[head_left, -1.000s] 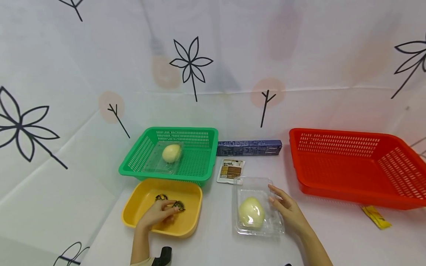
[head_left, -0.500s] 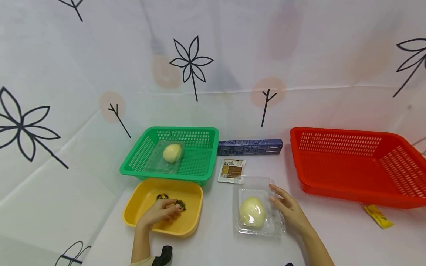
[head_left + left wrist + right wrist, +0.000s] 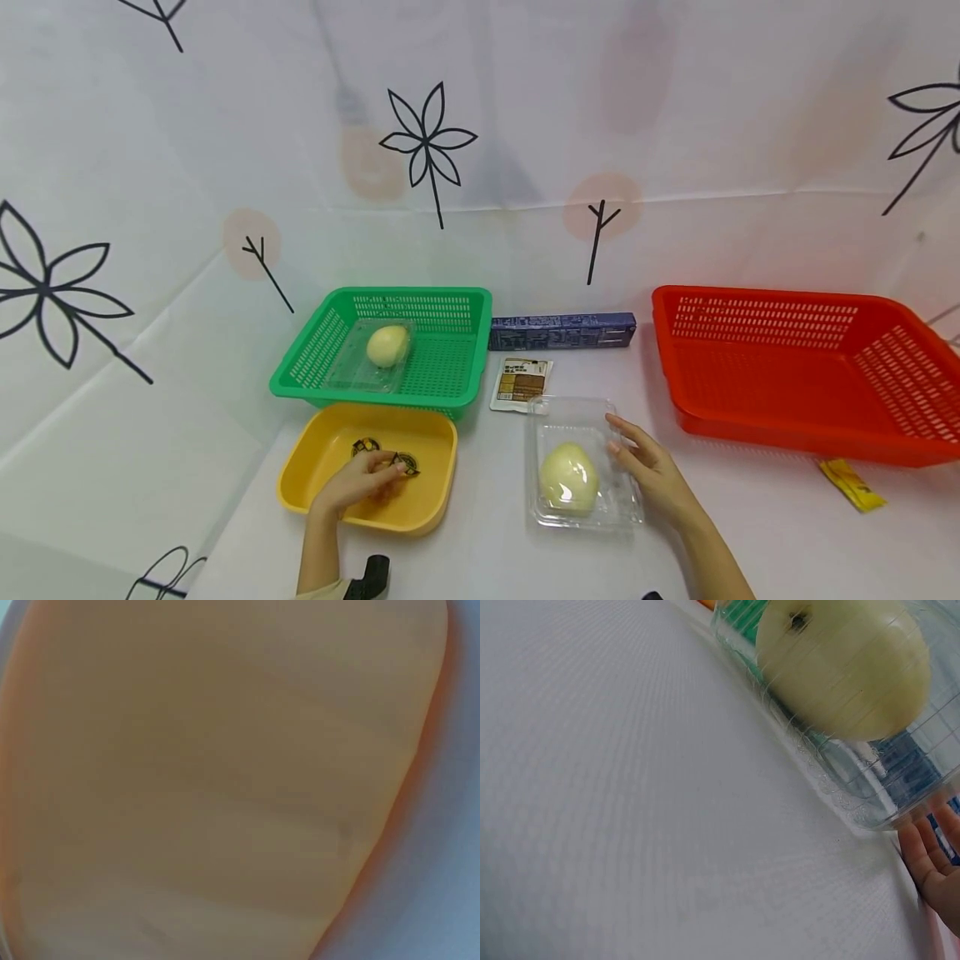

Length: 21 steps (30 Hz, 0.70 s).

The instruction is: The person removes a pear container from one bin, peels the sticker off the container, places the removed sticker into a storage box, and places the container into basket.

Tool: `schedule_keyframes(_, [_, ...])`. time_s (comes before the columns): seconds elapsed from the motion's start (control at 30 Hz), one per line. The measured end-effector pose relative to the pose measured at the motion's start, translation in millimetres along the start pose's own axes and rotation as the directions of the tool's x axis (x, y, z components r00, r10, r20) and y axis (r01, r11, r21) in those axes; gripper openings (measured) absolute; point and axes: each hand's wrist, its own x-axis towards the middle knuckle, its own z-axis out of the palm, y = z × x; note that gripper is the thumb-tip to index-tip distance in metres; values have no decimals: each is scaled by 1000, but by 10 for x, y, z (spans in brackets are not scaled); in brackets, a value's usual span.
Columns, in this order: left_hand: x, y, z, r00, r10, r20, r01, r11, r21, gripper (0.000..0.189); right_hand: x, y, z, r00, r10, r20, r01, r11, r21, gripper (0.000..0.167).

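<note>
My left hand (image 3: 357, 483) reaches into the yellow tub (image 3: 442, 492), thumb and index finger pinching a small round black-patterned piece (image 3: 407, 463). A similar piece (image 3: 365, 447) lies behind my fingers. In the left wrist view only the blurred tub wall (image 3: 225, 750) shows. My right hand (image 3: 652, 475) rests its fairly straight fingers on the right edge of a clear plastic box (image 3: 551, 433) on the table. Inside the box sits a pale yellow-green fruit (image 3: 570, 479); the right wrist view shows a dark stem spot on it. There, fingers (image 3: 922, 855) touch the box's edge.
The green basket (image 3: 480, 367), holding a second clear box (image 3: 352, 362) and pale fruit (image 3: 387, 345), stands behind the tub. At right is a red basket (image 3: 750, 425), with a yellow packet (image 3: 852, 486) before it. A dark blue carton (image 3: 562, 332) and a brown-and-white sachet (image 3: 521, 383) lie between the baskets.
The left thumb and finger part slightly from the round piece half a second ago and meet on it again now. The right hand and box stay put.
</note>
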Motion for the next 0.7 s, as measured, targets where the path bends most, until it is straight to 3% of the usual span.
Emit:
schedule_keyframes(0.23, [-13,-39,27,996,-81,-45,84,994,66,66,-7,-2,3,1000,5,-2,-5,1000,-1,41])
schedule_keyframes(0.47, [-23,-33,25,998,-38,-58,43,995,88,73,0,9,0,1000,-7,-6,7,1000,5,41])
schedule_keyframes(0.7, [-3,-24,36,993,-61,-102,70,994,86,65,-1,10,1,1000,6,-5,-6,1000,-9,41])
